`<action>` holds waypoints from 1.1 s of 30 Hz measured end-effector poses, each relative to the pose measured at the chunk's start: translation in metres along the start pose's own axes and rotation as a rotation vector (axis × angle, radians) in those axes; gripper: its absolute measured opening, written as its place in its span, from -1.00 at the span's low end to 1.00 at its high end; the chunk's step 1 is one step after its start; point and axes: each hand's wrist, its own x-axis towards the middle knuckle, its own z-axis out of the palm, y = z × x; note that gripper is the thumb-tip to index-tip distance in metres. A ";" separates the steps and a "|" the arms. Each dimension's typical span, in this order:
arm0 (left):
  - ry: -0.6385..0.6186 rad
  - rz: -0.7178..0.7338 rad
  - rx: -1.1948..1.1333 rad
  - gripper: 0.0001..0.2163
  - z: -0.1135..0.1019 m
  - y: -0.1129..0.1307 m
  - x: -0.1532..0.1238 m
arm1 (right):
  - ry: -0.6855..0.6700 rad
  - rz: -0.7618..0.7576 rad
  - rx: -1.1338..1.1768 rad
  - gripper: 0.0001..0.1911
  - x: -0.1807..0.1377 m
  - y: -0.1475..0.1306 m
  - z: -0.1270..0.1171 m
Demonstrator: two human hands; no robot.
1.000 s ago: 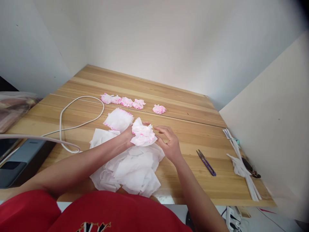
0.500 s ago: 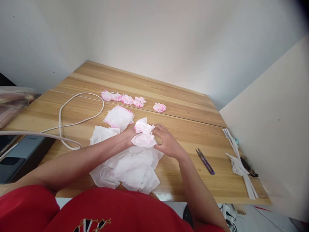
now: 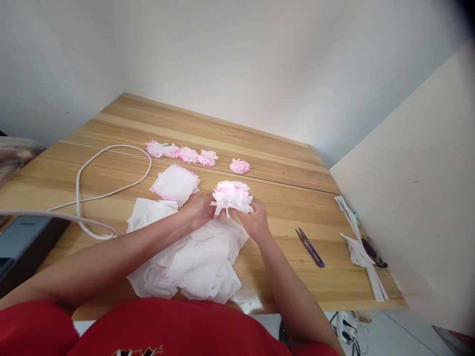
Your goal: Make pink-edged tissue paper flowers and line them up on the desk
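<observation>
A ruffled white tissue-paper flower [image 3: 232,196] with pink on its petals is held up between both hands. My left hand [image 3: 204,207] is closed on its left underside, and my right hand [image 3: 257,218] grips it from the right and below. The petals hide many of the fingertips. Beneath the hands lies a loose pile of white tissue sheets [image 3: 204,262]. A neat stack of pink-edged tissue squares [image 3: 175,184] rests just beyond my left hand.
Several finished-looking pink and white paper flowers [image 3: 189,154] lie in a row farther back, one [image 3: 239,165] apart. Purple-handled thread snips [image 3: 310,248] lie to the right, near white strips [image 3: 365,257] and dark-handled pliers [image 3: 373,252]. A white cable [image 3: 78,183] loops on the left, by a grey box [image 3: 31,242].
The paper flower has turned and spread into a rounder, fuller shape, its pink side now facing up. My right hand has come in under it. The view has shifted slightly.
</observation>
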 end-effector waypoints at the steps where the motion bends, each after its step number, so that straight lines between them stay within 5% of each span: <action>1: 0.042 0.003 0.027 -0.86 0.001 0.001 -0.003 | 0.055 0.109 0.070 -0.82 0.000 0.001 0.001; 4: 0.107 0.060 0.155 -0.78 0.001 0.002 -0.008 | 0.131 0.290 0.243 -0.74 0.000 0.007 0.005; 9: 0.006 0.236 0.453 -0.80 -0.004 -0.006 -0.007 | 0.180 0.361 0.343 -0.73 -0.002 0.014 0.016; 16: 0.071 0.310 0.526 -0.84 -0.002 -0.010 -0.003 | 0.157 0.426 0.314 -0.76 -0.008 0.010 0.023; 22: -0.031 0.311 0.350 -0.81 -0.002 -0.009 -0.003 | 0.144 0.386 0.283 -0.84 -0.009 0.009 0.025; 33: -0.026 0.318 0.377 -0.83 -0.010 -0.015 -0.001 | 0.180 0.158 0.045 -0.88 -0.018 0.028 0.014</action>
